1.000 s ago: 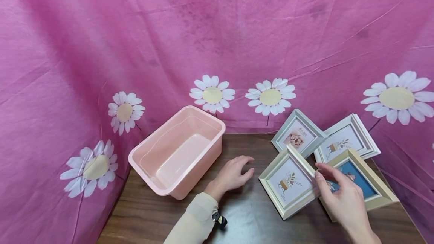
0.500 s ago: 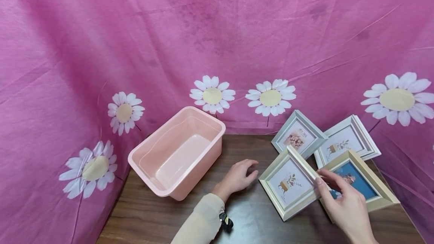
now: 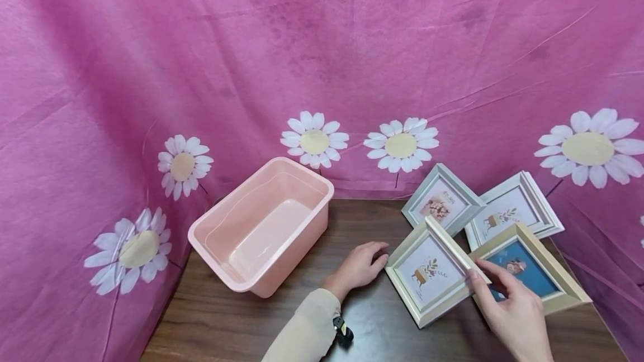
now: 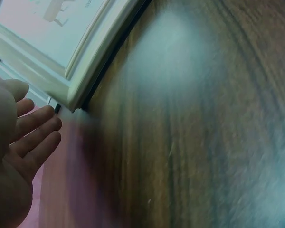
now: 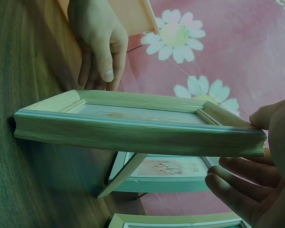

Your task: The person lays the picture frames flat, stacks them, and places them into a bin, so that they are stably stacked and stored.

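Observation:
A cream picture frame (image 3: 427,272) with a plant print stands tilted back on the table. My right hand (image 3: 515,309) pinches its upper right corner; in the right wrist view the thumb lies on the front and the fingers behind, and a support leg (image 5: 123,173) props the frame. Close by the frame's left edge is my left hand (image 3: 359,267), its fingers loosely extended; whether the fingertips touch it I cannot tell. Behind stand a grey frame (image 3: 410,214) with a flower print and a white frame (image 3: 540,205). To the right is a beige frame (image 3: 568,295) with a blue picture, partly hidden by the right hand.
A pink plastic bin (image 3: 297,242) with nothing in it stands on the left of the dark wooden table (image 3: 226,323). A pink curtain (image 3: 322,43) with daisies hangs behind and at both sides.
My left hand has moved right, from beside the bin to the cream frame's left edge. The right hand has shifted slightly down along the frame's right corner. The frames have hardly moved.

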Motion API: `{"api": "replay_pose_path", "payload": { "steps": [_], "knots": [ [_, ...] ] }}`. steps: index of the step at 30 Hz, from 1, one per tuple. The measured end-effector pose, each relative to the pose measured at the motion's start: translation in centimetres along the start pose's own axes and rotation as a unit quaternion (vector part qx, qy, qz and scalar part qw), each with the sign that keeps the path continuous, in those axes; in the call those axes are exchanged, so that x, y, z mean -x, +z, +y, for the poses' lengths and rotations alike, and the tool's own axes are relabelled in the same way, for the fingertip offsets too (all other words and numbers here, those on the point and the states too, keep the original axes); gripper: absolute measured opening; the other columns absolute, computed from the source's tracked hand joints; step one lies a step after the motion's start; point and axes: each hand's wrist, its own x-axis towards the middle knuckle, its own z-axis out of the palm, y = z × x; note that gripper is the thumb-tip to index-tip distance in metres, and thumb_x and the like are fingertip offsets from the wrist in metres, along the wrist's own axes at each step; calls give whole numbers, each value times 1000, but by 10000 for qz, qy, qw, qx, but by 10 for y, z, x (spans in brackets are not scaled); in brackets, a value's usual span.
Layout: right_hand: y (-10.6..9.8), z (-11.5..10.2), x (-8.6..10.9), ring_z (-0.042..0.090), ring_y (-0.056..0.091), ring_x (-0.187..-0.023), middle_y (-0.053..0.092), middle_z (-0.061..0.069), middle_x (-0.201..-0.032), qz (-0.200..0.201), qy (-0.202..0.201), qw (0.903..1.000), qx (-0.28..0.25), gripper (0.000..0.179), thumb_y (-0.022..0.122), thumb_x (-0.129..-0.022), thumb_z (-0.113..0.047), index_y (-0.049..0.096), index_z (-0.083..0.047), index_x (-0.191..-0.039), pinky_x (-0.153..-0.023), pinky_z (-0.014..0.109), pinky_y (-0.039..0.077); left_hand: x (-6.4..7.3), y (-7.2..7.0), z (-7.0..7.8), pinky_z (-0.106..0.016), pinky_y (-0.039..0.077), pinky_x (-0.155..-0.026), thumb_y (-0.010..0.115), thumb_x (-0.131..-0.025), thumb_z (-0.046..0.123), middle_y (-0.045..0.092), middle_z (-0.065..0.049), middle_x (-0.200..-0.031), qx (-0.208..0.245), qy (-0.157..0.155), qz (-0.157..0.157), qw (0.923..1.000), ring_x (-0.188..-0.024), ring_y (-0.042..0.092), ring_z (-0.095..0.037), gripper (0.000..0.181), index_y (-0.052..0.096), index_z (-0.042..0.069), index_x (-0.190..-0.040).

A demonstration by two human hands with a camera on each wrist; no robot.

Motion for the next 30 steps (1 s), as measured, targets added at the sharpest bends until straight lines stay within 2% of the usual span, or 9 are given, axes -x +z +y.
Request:
{"api": "replay_pose_path", "payload": {
  "steps": [6, 10, 18, 23, 30],
  "knots": [
    [3, 3, 3, -31, 51, -74, 50, -57, -87, 194, -76, 9998, -14, 25, 85, -85, -6, 83, -4, -110, -65, 3, 40, 0, 6, 5, -26, 55, -109, 56, -112, 21, 77, -5, -133, -143, 205, 4, 9997, -125, 71, -14, 32, 72, 9, -137],
    [5, 4, 3, -30, 49, -72, 49, -56, -86, 272, -155, 9995, 1, 25, 85, -85, -4, 83, -3, -110, -64, 4, 40, 0, 10, 5, -25, 55, -108, 57, -112, 18, 78, -4, -128, -247, 300, 112, 9992, -122, 73, -14, 29, 75, 9, -132],
    [7, 1, 4, -27, 46, -68, 47, -56, -83, 470, -306, 9984, 78, 24, 84, -84, -2, 82, -1, -108, -61, 11, 39, -2, 16, 5, -24, 55, -105, 59, -111, 18, 79, -3, -124, -230, 207, 259, 9992, -118, 73, -13, 25, 76, 11, -128],
    [6, 0, 5, -29, 48, -73, 48, -57, -87, 459, -195, 9988, -23, 25, 84, -85, 0, 82, 0, -110, -64, 6, 39, -3, 18, 6, -22, 56, -101, 62, -110, 19, 79, -3, -120, -79, 125, 401, 9991, -114, 74, -12, 22, 77, 11, -124],
    [6, -5, 5, -28, 53, -76, 53, -56, -89, 250, -147, 9989, -361, 23, 81, -89, 5, 81, 4, -112, -67, 1, 42, -3, 18, 6, -22, 57, -98, 62, -109, 19, 80, -2, -117, -11, 90, 578, 9983, -109, 74, -11, 21, 78, 11, -120]
  ]
}}
